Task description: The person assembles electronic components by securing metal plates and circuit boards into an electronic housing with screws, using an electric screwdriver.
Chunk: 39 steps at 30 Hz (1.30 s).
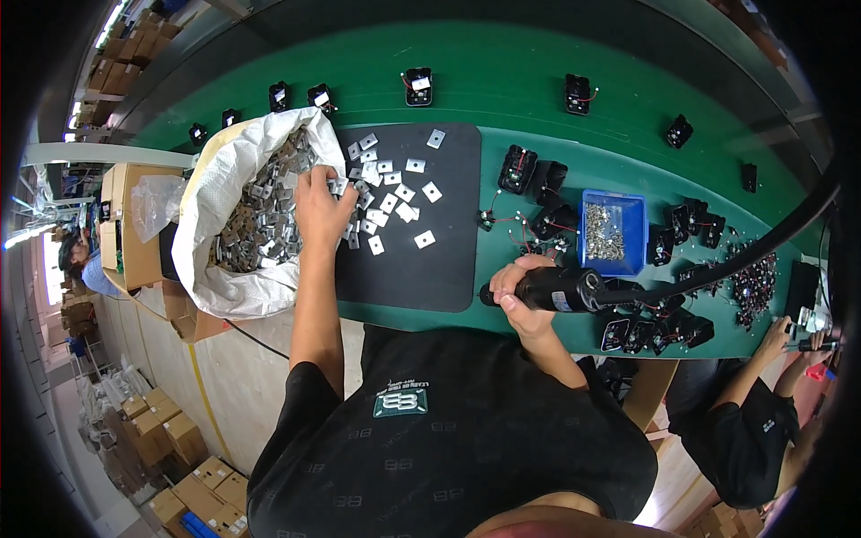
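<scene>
Left hand (321, 213) apparently pinches a metal plate (338, 186), white sack (192, 224) beside it; right hand (524, 305) grips black tool (549, 289).

The right hand (529, 316) hides part of the black tool (565, 290); the picture's edge crops a co-worker (737, 444).

Blue bin (636, 235) of small metal hardware (603, 235) on green surface's (538, 143) right half, heap of wired parts (753, 285) near right end, black housings (578, 94) spaced along far side, co-worker (744, 435) at near right corner, carton (140, 260) off left end.
</scene>
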Each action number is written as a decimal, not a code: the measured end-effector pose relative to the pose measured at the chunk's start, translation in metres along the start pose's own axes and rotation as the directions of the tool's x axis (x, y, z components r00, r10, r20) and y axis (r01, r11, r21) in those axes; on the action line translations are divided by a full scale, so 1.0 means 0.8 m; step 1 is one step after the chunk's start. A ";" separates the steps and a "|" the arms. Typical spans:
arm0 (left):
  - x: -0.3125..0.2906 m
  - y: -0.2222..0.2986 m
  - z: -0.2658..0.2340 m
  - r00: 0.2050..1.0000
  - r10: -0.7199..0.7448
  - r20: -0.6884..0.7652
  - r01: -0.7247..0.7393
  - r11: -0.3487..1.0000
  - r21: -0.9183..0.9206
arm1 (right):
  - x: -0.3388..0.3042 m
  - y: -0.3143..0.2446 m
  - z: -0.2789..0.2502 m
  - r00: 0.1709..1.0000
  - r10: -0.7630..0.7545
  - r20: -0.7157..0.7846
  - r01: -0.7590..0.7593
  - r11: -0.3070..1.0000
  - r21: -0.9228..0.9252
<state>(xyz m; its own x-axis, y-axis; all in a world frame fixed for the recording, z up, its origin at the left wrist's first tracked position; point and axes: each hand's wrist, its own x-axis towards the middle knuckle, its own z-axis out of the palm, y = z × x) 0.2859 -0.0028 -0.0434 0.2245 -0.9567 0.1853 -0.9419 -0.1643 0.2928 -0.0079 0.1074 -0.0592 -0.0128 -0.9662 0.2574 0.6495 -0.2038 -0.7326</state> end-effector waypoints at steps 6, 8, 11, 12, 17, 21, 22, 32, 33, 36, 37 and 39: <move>-0.007 0.005 0.000 0.932 0.335 -0.136 -0.349 0.932 -0.096 | -0.002 -0.002 -0.002 1.000 0.013 0.012 -0.014 0.999 0.030; -0.010 0.014 -0.003 0.868 0.479 -0.132 -0.488 0.871 -0.050 | -0.003 -0.002 -0.003 1.000 0.022 0.018 -0.022 0.999 0.029; -0.019 0.028 -0.004 0.842 0.534 -0.070 -0.539 0.836 -0.107 | -0.005 -0.005 -0.002 0.999 0.032 0.006 -0.033 0.999 0.037; -0.020 0.033 -0.003 0.823 0.567 -0.035 -0.565 0.811 -0.152 | -0.005 -0.005 -0.002 0.999 0.044 0.002 -0.044 0.998 0.046; -0.006 0.056 -0.007 0.784 0.615 0.085 -0.603 0.787 -0.125 | 0.004 -0.018 0.004 0.999 -0.038 0.017 0.037 0.997 0.061; 0.027 0.089 0.003 0.722 0.692 0.025 -0.674 0.710 -0.203 | 0.004 -0.046 0.001 0.978 -0.134 -0.161 0.128 0.991 -0.050; 0.042 0.106 0.012 0.684 0.729 -0.019 -0.713 0.664 -0.226 | 0.005 -0.054 -0.002 0.962 -0.178 -0.205 0.163 0.983 -0.091; 0.157 0.312 0.162 0.587 0.791 -0.173 -0.796 0.525 -0.301 | 0.020 -0.138 0.001 0.749 -0.579 -0.322 0.425 0.793 -0.437; 0.164 0.313 0.174 0.580 0.813 -0.044 -0.775 0.535 -0.337 | 0.028 -0.141 -0.003 0.711 -0.613 -0.345 0.438 0.769 -0.466; 0.174 0.320 0.186 0.543 0.834 0.103 -0.746 0.535 -0.397 | 0.049 -0.149 -0.014 0.615 -0.704 -0.354 0.418 0.673 -0.610; 0.174 0.322 0.183 0.532 0.843 0.078 -0.758 0.515 -0.400 | 0.061 -0.145 -0.022 0.574 -0.735 -0.361 0.414 0.641 -0.646; 0.172 0.308 0.167 0.531 0.846 0.051 -0.759 0.501 -0.416 | 0.084 -0.129 -0.045 0.514 -0.776 -0.366 0.381 0.588 -0.713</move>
<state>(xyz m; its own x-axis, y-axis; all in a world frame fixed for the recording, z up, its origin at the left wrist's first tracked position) 0.0515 -0.2072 -0.0710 -0.6906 -0.6587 0.2986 -0.5380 0.7438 0.3965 -0.1027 0.0579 0.0110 -0.7887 -0.3961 0.4703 -0.1652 -0.6003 -0.7826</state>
